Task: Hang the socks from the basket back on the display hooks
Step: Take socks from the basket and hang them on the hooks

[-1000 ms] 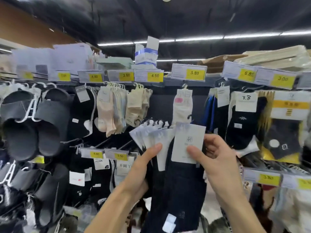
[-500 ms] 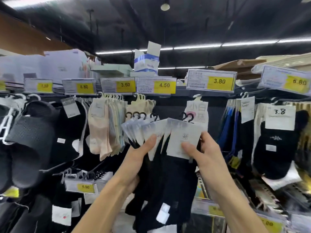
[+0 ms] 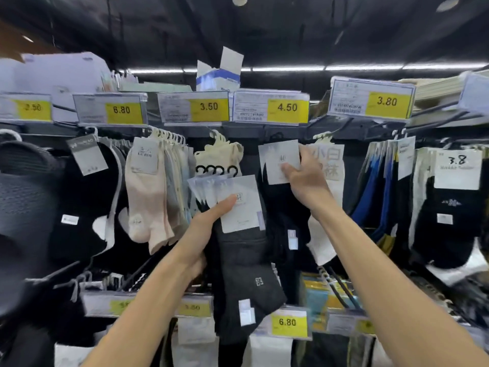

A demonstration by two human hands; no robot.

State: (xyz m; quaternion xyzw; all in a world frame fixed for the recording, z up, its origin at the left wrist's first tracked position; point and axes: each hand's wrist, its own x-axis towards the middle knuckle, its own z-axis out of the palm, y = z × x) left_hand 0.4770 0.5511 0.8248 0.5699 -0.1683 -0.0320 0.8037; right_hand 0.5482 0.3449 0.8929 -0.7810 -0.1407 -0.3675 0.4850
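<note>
1. Head view: the left hand gripped a fanned bunch of dark socks below the top rail; the right hand pinched one carded pair up under the 4.50 price tag.
2. Cream socks and white socks hung close on either side.
3. Strip lights crossed a dark ceiling.

On the top rail I read the 6.80 price tag, the 3.50 price tag, the 4.50 price tag and the 3.80 price tag; below, the lower 6.80 tag. The beige sock card says LU BEN, the handwritten card 3.8, the white sock card 小白
</note>
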